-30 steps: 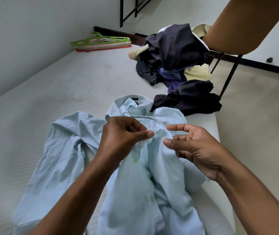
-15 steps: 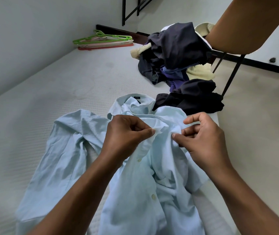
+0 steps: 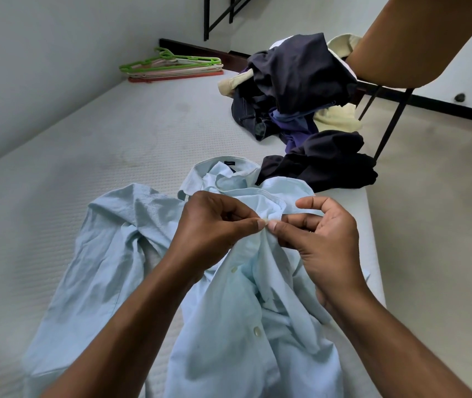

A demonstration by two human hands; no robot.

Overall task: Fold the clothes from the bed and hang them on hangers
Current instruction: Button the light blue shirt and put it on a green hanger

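Observation:
A light blue button-up shirt (image 3: 223, 326) lies crumpled on the white mattress (image 3: 85, 156), collar away from me. My left hand (image 3: 214, 228) pinches the shirt's front edge just below the collar. My right hand (image 3: 318, 239) pinches the opposite edge, fingertips nearly touching the left thumb. White buttons show lower down the placket. A stack of plastic hangers (image 3: 171, 66), green on top, lies at the far end of the mattress by the wall.
A heap of dark, purple and cream clothes (image 3: 300, 90) sits at the far right of the mattress, with a black garment (image 3: 326, 162) nearer me. A brown chair seat (image 3: 418, 44) on black legs stands at the right over the beige floor (image 3: 435, 225).
My right hand has moved left onto the shirt and closed its fingers on the fabric, meeting the left hand, which kept its pinch in place.

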